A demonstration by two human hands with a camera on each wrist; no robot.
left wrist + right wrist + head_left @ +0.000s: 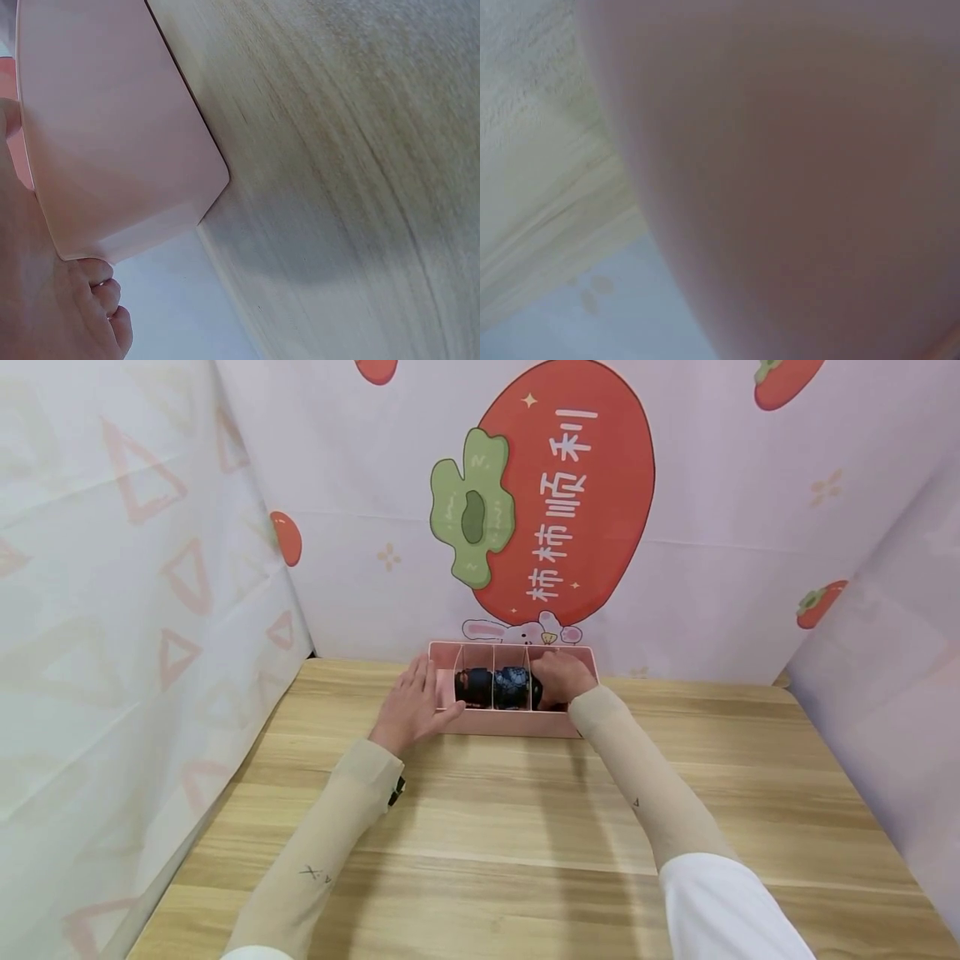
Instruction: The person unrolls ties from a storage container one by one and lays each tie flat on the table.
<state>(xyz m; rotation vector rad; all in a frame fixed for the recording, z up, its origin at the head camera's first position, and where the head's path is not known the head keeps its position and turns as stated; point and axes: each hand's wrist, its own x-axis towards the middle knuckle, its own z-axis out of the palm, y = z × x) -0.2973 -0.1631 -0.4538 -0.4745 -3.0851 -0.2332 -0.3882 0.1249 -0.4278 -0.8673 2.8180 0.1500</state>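
A pink box (510,722) with thin upright dividers stands at the back of the table. Two dark rolled cloths lie in its middle compartments: one black with reddish bits (475,687), the other patterned blue (512,687). My left hand (405,706) holds the box's left end. Its thumb lies over the front rim, and its fingers lie along the end wall, as the left wrist view also shows. My right hand (561,678) reaches down into the right part of the box, gripping a dark cloth bundle (536,692); its fingertips are mostly hidden. A blurred pink-brown surface fills most of the right wrist view.
The box rests on a wood-grain table (480,835) close to the back wall hanging (360,585), which is printed with persimmons and a rabbit. Another pale hanging (112,610) lines the left side, and one more (900,677) the right.
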